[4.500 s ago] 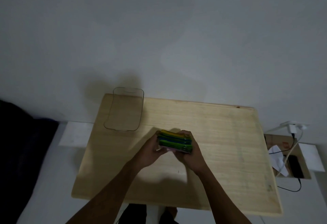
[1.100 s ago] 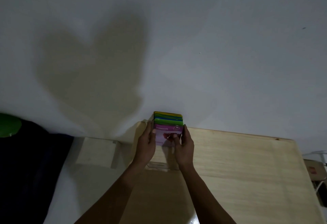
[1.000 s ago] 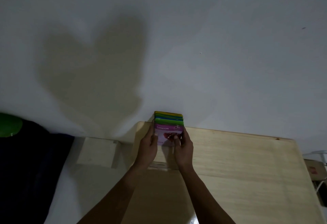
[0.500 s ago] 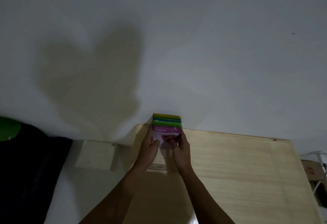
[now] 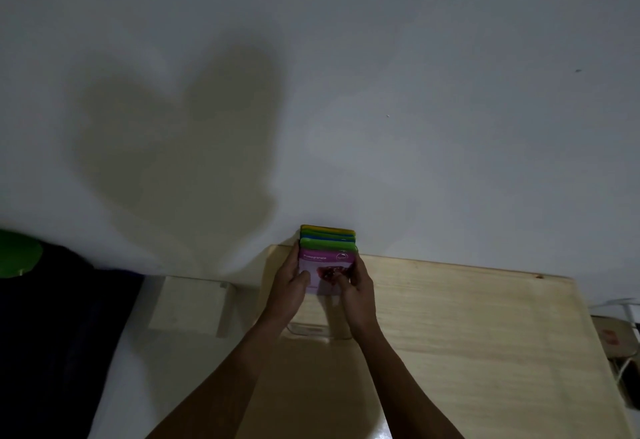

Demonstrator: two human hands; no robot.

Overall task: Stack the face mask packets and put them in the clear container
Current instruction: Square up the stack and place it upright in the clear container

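1. Head view, general: a pale wooden surface [image 5: 485, 352] fills the lower right, its far edge against a plain grey-white wall [image 5: 381, 92]. The light is dim, and a broad soft shadow [image 5: 180, 147] lies on the wall at left.
2. Head view, task objects: a stack of face mask packets [image 5: 327, 258] stands on edge at the far left corner of the surface. The nearest packet is magenta with white lettering and a dark fruit picture; behind it show the top edges of green, blue and yellow packets.
3. Head view, container: the clear container [image 5: 311, 329] is seen only as a faint transparent rim between the two wrists, on the surface below the stack. Whether the lower edge of the stack sits inside it cannot be told.
4. Head view, left hand [image 5: 289, 288]: the fingers grasp the left side of the stack, the thumb pressed on the magenta face.
5. Head view, right hand [image 5: 356, 291]: the fingers grasp the right side of the stack, the thumb likewise on the front face. Both forearms reach in from the bottom edge.
6. Head view, surroundings: a dark mass [image 5: 52, 334] with a green rounded object [image 5: 17, 255] occupies the left edge. A pale block [image 5: 190, 305] lies left of the surface. White cables [image 5: 623, 310] and a brownish box [image 5: 613, 338] show at far right.
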